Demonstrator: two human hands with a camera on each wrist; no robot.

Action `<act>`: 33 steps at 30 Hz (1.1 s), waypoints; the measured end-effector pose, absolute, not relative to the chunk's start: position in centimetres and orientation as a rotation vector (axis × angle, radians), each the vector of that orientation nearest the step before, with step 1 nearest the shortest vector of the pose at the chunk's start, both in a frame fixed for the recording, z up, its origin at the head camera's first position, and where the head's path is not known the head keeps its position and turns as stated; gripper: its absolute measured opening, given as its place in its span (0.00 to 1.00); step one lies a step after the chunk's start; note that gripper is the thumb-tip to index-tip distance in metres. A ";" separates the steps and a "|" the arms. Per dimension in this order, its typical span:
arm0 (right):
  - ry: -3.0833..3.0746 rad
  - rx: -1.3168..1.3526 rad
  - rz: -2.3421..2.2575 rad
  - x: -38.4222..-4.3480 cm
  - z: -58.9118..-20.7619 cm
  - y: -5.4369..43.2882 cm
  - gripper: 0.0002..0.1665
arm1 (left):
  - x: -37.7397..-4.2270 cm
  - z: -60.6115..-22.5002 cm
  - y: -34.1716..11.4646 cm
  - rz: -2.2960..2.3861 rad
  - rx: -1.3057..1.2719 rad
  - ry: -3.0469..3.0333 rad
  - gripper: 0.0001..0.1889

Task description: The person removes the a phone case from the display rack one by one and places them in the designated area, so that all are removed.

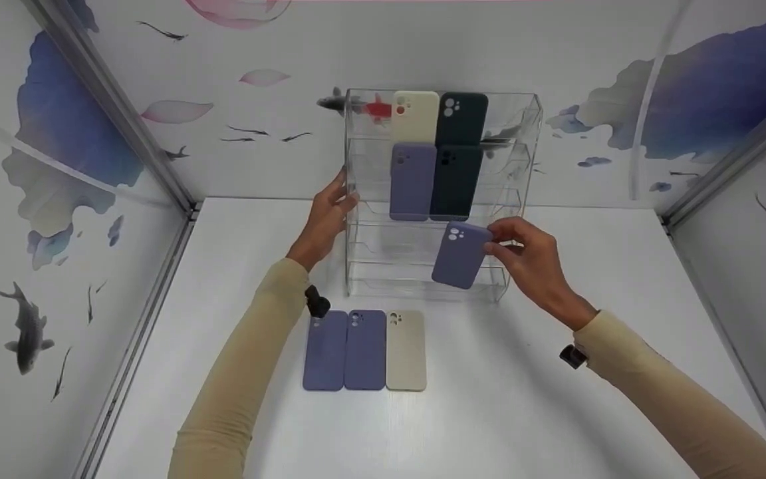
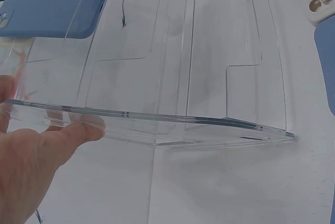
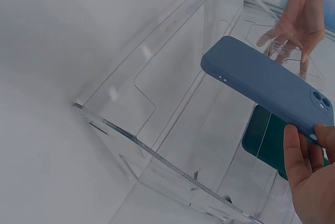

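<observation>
A clear acrylic tiered rack (image 1: 393, 249) stands at the back of the white table. My left hand (image 1: 324, 216) grips its left side panel, with the thumb (image 2: 86, 131) showing against the panel in the left wrist view. Between thumb and fingers my right hand (image 1: 534, 259) pinches a purple phone case (image 1: 461, 256) by its upper right edge, tilted in front of the lower tiers. Upper tiers hold a cream case (image 1: 416, 116), a dark green case (image 1: 463, 118), another purple case (image 1: 413, 181) and a second dark green case (image 1: 455, 183).
In front of the rack, two purple cases (image 1: 325, 352) and a beige case (image 1: 406, 350) lie side by side on the table (image 1: 489, 412). White panels painted with fish and leaves enclose the back (image 1: 276, 166) and both sides.
</observation>
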State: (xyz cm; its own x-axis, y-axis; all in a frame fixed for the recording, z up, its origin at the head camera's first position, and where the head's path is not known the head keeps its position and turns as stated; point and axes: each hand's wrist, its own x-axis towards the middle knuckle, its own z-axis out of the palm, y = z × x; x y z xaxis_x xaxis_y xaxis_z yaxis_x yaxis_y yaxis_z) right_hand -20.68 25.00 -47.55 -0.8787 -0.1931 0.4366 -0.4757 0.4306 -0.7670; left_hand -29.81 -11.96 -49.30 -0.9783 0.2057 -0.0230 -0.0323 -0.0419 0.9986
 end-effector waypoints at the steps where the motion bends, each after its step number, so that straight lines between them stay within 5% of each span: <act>1: -2.405 0.581 1.422 -20.6 -47.6 25.0 0.16 | -29.8 -49.3 -12.0 2.147 0.190 2.054 0.37; 33: -2.530 0.490 1.468 -17.8 -51.6 26.5 0.19 | -29.9 -49.3 -12.0 2.132 0.178 2.069 0.37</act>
State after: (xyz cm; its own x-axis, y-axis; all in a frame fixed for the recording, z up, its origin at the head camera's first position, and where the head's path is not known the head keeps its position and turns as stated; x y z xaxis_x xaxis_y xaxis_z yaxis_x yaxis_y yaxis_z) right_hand -17.76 26.53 -51.63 -0.9303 -0.1931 0.3118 -0.3665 0.4595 -0.8090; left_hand -29.91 -11.95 -49.34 -0.9792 0.2010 -0.0294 -0.0354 -0.0265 0.9990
